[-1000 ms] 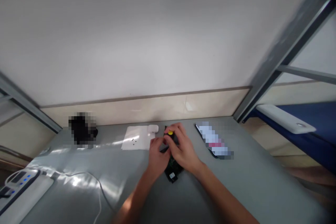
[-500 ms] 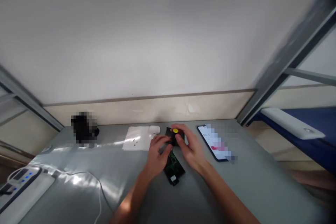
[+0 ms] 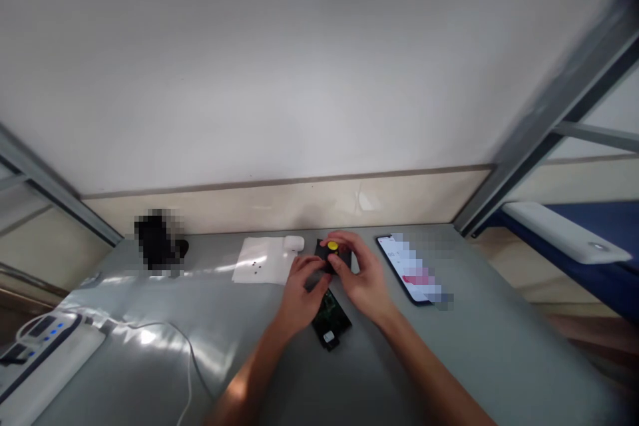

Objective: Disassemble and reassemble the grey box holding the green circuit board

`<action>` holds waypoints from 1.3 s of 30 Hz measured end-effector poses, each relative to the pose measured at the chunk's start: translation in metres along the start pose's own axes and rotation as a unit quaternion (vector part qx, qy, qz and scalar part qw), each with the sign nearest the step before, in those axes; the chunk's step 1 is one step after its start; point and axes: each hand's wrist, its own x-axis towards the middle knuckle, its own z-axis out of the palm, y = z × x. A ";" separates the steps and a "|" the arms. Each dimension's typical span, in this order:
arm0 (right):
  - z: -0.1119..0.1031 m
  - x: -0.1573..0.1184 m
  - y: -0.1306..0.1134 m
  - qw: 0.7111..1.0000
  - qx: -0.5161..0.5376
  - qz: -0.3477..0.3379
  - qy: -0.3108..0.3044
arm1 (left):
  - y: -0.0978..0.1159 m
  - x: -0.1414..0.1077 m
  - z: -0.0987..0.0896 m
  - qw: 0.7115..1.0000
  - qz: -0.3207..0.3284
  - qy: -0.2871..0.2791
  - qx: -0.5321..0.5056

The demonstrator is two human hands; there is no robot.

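Note:
My right hand (image 3: 363,279) curls its thumb and fingers around a small tool with a round yellow top (image 3: 333,247), seen end-on. This tool stands over a flat black part (image 3: 320,249), mostly covered by my hands. My left hand (image 3: 301,293) is closed at the near left edge of that black part, its fingertips and thumb holding it; the exact grip is partly hidden. Just below the hands lies a green circuit board with black parts and a white label (image 3: 329,323). A white paper sheet (image 3: 257,256) bearing several tiny dark screws (image 3: 256,267) is left of my hands.
A white rounded object (image 3: 293,243) sits on the paper's corner. To the right lies a lit phone (image 3: 409,271). A blurred black object (image 3: 157,239) stands back left. At front left are a power strip (image 3: 47,353) and a white cable (image 3: 190,359). The wall closes the back.
Both hands stay in almost the same place at the black part. The yellow top has shifted very slightly, and the view has tilted a little.

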 end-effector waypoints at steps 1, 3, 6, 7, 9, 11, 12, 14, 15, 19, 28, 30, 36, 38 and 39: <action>-0.001 0.000 -0.001 1.000 0.007 -0.005 -0.013 | -0.001 0.000 0.001 1.000 -0.006 0.012 0.002; -0.001 0.001 -0.003 1.000 0.003 -0.024 -0.018 | -0.001 0.001 0.002 0.999 -0.013 0.033 0.004; 0.000 0.002 -0.003 0.999 -0.020 -0.038 0.005 | 0.001 0.001 0.001 0.999 -0.009 0.031 0.001; 0.000 0.002 -0.003 0.999 -0.020 -0.035 0.006 | 0.001 0.001 0.000 1.000 -0.005 0.022 0.000; -0.001 0.001 -0.002 1.000 -0.004 -0.026 -0.009 | 0.001 0.000 -0.002 1.000 0.000 0.003 -0.006; -0.002 0.000 -0.002 0.999 0.014 -0.012 -0.034 | -0.001 0.000 -0.003 1.000 0.000 -0.003 -0.013; -0.003 -0.001 -0.002 0.999 0.020 -0.006 -0.048 | -0.003 0.000 -0.003 1.000 -0.001 -0.002 -0.016; -0.002 -0.001 -0.003 0.998 0.019 -0.007 -0.055 | -0.005 -0.001 -0.002 1.000 -0.008 0.006 -0.017; -0.001 -0.001 -0.004 0.999 0.013 -0.013 -0.046 | -0.006 -0.001 -0.001 1.000 -0.012 0.012 -0.014; 0.001 0.000 -0.004 0.999 -0.014 -0.043 -0.016 | -0.005 -0.001 0.001 0.999 -0.014 0.030 -0.008; -0.002 0.000 0.002 0.997 -0.006 -0.028 -0.065 | -0.006 0.000 -0.003 1.000 0.003 0.011 -0.002; -0.001 0.001 0.003 0.998 -0.022 -0.029 -0.054 | -0.007 0.000 -0.006 1.000 0.010 0.010 0.006; -0.010 0.006 -0.003 0.999 -0.001 -0.048 -0.006 | -0.008 0.000 -0.018 0.996 0.049 -0.034 0.064; -0.015 0.007 -0.005 0.999 0.002 -0.052 0.015 | -0.008 -0.001 -0.019 0.992 0.066 -0.063 0.087; -0.016 0.008 -0.005 0.998 0.005 -0.052 0.022 | -0.009 -0.002 -0.019 0.989 0.075 -0.073 0.100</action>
